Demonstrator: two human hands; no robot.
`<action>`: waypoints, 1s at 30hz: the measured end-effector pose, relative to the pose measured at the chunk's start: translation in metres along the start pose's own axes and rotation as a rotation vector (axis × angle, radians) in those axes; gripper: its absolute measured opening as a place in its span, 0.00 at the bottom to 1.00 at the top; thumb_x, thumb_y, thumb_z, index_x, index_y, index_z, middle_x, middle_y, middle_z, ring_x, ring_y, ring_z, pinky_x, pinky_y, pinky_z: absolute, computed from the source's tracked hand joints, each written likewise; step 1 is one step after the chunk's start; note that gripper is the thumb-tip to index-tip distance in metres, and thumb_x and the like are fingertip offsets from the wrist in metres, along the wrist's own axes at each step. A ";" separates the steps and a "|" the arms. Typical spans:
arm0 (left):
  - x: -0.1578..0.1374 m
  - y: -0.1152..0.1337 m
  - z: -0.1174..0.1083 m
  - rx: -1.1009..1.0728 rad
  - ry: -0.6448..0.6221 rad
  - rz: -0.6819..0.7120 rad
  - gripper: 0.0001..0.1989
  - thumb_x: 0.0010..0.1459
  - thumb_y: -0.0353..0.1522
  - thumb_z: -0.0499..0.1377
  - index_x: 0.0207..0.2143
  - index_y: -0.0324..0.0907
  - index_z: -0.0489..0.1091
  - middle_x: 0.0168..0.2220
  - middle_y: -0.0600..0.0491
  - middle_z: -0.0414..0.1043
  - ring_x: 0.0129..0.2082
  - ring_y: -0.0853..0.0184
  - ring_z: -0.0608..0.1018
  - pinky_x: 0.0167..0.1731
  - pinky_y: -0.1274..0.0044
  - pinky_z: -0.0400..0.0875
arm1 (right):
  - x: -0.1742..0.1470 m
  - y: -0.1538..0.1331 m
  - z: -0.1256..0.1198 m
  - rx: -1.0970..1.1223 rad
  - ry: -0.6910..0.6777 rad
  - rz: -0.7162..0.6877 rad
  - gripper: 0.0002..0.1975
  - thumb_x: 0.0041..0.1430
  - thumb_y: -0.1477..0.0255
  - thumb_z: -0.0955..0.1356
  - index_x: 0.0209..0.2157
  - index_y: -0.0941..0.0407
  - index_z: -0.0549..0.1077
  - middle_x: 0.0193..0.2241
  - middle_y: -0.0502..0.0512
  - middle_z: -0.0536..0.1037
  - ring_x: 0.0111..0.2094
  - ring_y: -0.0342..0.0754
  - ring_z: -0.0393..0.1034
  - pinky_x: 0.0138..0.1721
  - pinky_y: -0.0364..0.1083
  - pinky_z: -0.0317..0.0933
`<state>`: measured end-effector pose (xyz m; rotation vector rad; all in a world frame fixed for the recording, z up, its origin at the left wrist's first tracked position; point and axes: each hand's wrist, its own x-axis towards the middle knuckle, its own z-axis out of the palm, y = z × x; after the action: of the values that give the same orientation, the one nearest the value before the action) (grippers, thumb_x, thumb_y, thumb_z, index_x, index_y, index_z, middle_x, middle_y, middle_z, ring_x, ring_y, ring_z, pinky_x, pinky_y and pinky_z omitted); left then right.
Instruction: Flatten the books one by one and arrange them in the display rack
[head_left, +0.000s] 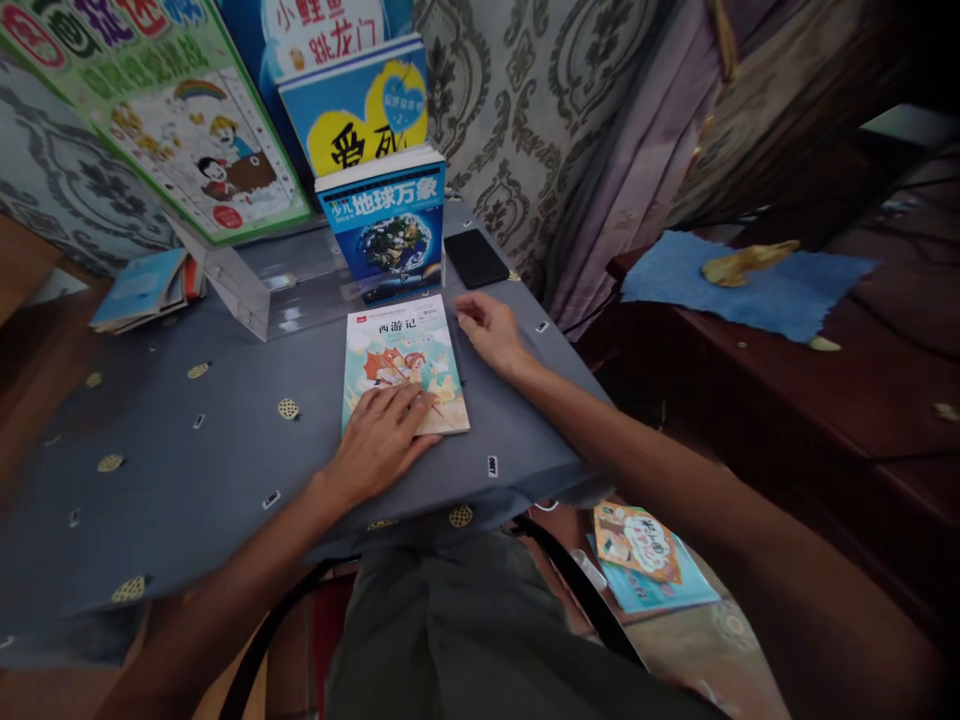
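Note:
A thin paperback book (409,345) with a pale green illustrated cover and Chinese title lies closed on the cloth-covered table. Flat across its lower part rests my left hand (384,430), fingers stretched out. My right hand (489,328) is just beyond the book's upper right edge, its fingers loosely curled in and nothing visible in them. Directly behind the paperback stands a blue book (390,240) with a globe on its cover. A dark phone (475,258) lies behind my right hand.
Behind the globe book stand a blue-yellow book (356,110) and a large green-edged book (202,130). A clear acrylic stand (255,295) sits left of them, near stacked booklets (146,290). More booklets (649,560) lie low at right. Blue paper (675,275) covers part of a dark red surface.

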<state>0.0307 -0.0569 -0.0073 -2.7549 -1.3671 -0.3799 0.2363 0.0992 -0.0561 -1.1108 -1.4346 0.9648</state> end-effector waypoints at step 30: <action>-0.004 0.003 0.000 0.006 0.031 -0.003 0.22 0.69 0.44 0.50 0.58 0.41 0.67 0.57 0.43 0.71 0.57 0.56 0.71 0.57 0.60 0.64 | -0.104 -0.034 -0.038 -0.756 -0.571 -0.333 0.34 0.62 0.50 0.67 0.65 0.51 0.63 0.67 0.64 0.62 0.68 0.63 0.53 0.63 0.67 0.53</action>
<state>0.0309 -0.0618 -0.0081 -2.7298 -1.3636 -0.4164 0.2731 -0.0102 -0.0441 -1.0911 -2.4918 0.5061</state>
